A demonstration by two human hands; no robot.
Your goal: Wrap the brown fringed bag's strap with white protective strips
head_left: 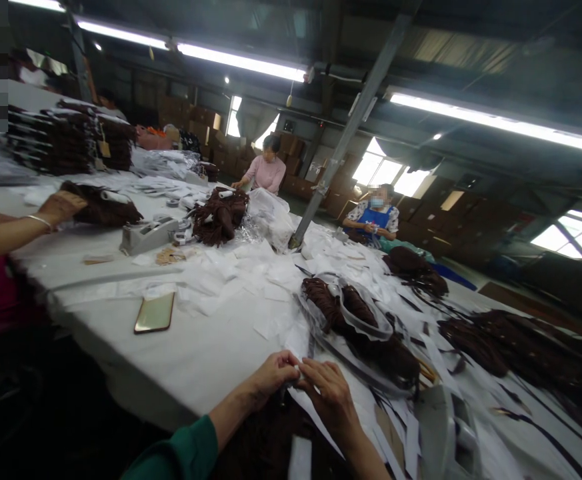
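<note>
My left hand and my right hand meet at the table's near edge, fingertips pressed together. Something small may be pinched between them, but the fingers cover it and I cannot make it out. Directly below lies dark brown fabric with a white strip on it. A brown bundle wrapped in translucent white band lies just beyond my right hand. To its right stands a grey tape dispenser, next to several white paper strips.
A phone lies on the white table. Farther back are another tape dispenser, a brown bundle and loose white sheets. A co-worker's hand touches brown goods at left. Two people work across the table; a slanted metal post rises between them.
</note>
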